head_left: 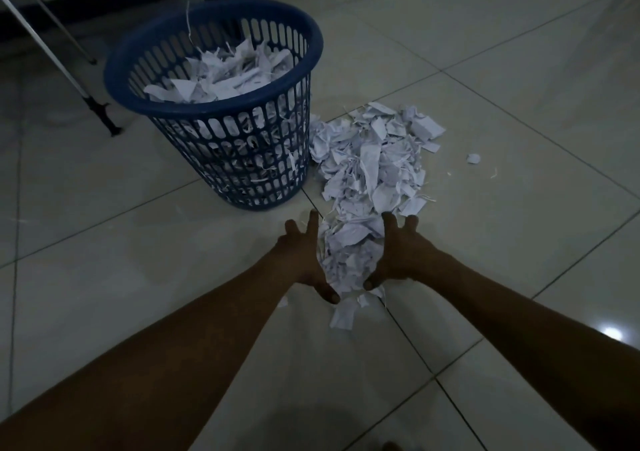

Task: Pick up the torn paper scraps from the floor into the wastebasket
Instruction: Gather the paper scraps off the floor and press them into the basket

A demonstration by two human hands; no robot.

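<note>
Scooping step, by my read: both hands press in on the near end of the scrap pile (pixel 367 173), gathering a bunch (pixel 349 253) between the palms. Left hand (pixel 304 256) and right hand (pixel 394 253) face each other w/ the bunch squeezed between; fingers are spread and point away from the person, thumbs low at the near edge, touching paper. Grip is a two-palm squeeze, not a pinch. Both forearms reach forward, roughly straight.

Basket (pixel 214 111), blue w/ slotted walls, stands upright just beyond and left of the hands, already well filled w/ scraps. Rest of the pile lies on the floor just right of the basket, touching its base. A few strays lie farther right of the basket; a few more sit below the thumbs.

Next move likely calls for lifting the bunch w/o loosening the squeeze, then swinging it left over the basket rim. Loose bits may drop on the way.
</note>
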